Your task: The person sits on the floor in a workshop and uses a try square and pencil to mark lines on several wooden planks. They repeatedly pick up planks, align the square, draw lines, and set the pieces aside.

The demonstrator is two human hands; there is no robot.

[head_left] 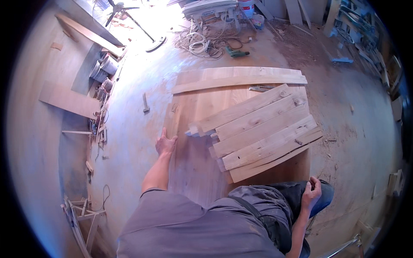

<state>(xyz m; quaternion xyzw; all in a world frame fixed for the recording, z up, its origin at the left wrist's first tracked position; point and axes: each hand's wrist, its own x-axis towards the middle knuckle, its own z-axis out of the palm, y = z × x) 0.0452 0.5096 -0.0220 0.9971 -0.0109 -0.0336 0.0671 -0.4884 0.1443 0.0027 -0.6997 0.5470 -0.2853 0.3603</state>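
Observation:
My left hand [165, 144] grips the left edge of a wide wooden panel, at a narrow wooden board [171, 114] that runs along that side; its thumb lies on top. Close to the panel's near right corner, my right hand [311, 194] rests by my bent knee with its fingers curled together. Whether anything is between them cannot be made out. Several pale planks [262, 124] lie slanted side by side on the wooden panel [202, 101], their left ends uneven. Across its far end lies another long plank [241, 81]. A small metal tool [261, 88] sits just below that plank.
On the floor left of the panel lies a hammer [146, 103]. Beyond are a green power tool [236, 52], coiled cables [200, 45] and a standing fan's base [155, 44]. Buckets [103, 69] line the left wall. Scrap wood [374, 60] is heaped at the far right.

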